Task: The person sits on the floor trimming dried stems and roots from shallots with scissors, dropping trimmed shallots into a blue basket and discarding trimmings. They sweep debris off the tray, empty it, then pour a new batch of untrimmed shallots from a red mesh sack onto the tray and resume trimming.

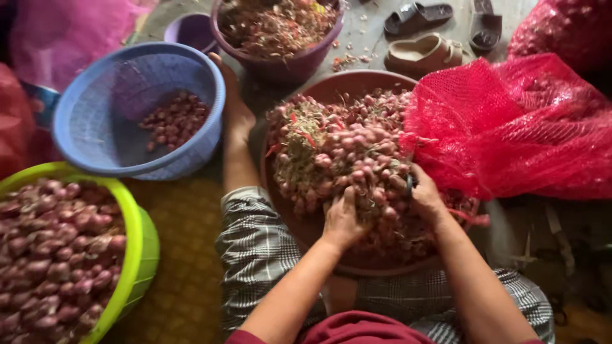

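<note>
A: Item, left hand (pixel 342 220)?
B: Fingers dug into shallots (pixel 347 159), brown basin (pixel 306 223).
A: Right hand (pixel 426 196)?
B: Fingers pinching a small dark tool, I judge; sorting underway. Next: lift one bulb clear.

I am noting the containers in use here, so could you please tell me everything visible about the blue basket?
The blue basket is a round, perforated plastic colander with a thick rolled rim, tilted slightly toward the camera. It sits on the floor at the upper left, above the green basket and beside a bare foot, which seems to touch its rim. A small heap of peeled shallots lies inside on the right; the rest is bare.
</note>
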